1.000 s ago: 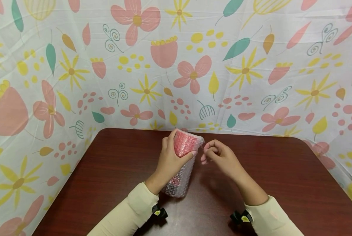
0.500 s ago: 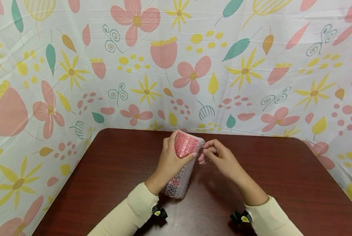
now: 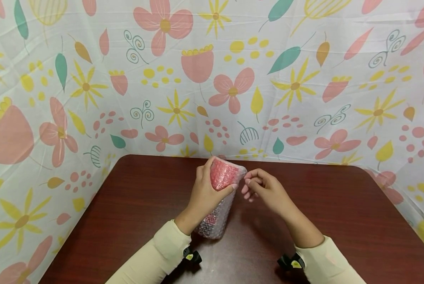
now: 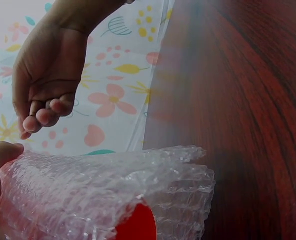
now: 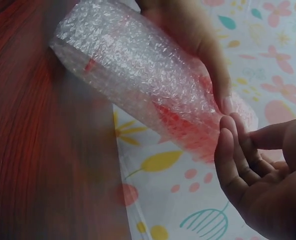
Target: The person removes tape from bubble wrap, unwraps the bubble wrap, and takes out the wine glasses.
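A red object in clear bubble wrap (image 3: 215,221) stands tilted over the table, its red end up and a darker patterned part below. In the left wrist view the bubble wrap (image 4: 172,192) is loose and layered at the lower end, with bare red showing through a gap. My left hand (image 3: 206,193) grips the package around its upper part, thumb across the near side. At the top right corner of the wrap, thumb and index finger of my right hand (image 3: 267,191) come together in a pinch at the edge. Its other fingers curl loosely below.
A dark reddish-brown wooden table (image 3: 144,189) lies under both hands. White cloth (image 3: 197,138) printed with flowers and leaves hangs behind the table and along its sides. Each sleeve cuff carries a small black wrist camera (image 3: 194,255).
The package dips very slightly at its top. My right hand's lower fingers shift and spread a little, while its thumb and index finger stay at the wrap's corner. My left hand keeps its grip.
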Demonstrator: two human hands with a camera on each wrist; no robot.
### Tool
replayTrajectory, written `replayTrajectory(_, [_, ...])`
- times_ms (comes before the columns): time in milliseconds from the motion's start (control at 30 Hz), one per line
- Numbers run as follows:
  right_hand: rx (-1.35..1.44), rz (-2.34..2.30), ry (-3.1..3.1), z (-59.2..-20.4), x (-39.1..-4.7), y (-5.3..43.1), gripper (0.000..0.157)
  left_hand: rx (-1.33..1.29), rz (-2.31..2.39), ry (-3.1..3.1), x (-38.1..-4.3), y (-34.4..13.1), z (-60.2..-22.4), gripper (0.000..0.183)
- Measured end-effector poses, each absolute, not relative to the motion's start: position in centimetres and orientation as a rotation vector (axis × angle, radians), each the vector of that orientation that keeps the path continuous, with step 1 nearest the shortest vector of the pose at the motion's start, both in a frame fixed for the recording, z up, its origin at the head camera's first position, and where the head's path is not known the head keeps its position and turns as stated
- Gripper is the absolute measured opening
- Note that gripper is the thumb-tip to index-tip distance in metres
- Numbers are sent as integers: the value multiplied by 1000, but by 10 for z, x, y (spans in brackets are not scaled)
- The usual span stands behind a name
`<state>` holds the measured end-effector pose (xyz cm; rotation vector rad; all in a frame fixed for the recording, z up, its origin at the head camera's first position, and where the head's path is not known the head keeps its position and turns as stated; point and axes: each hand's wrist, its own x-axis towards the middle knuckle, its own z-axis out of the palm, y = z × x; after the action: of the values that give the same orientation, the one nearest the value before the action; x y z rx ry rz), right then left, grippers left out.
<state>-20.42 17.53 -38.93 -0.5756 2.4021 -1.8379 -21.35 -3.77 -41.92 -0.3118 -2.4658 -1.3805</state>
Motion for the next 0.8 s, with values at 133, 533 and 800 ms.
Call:
replayTrajectory(133, [-566, -1842, 2393, -390, -205, 175, 21, -317, -1378, -2476, -213, -38, -419, 100])
replayTrajectory(533, [-591, -1862, 2403, -392, -205, 176, 23, -341, -1408, -2466, -212, -38, -420, 100])
replayTrajectory(800, [-510, -1808, 2508, -388, -204, 176, 21, -344, -1419, -2462, -212, -37, -421, 100])
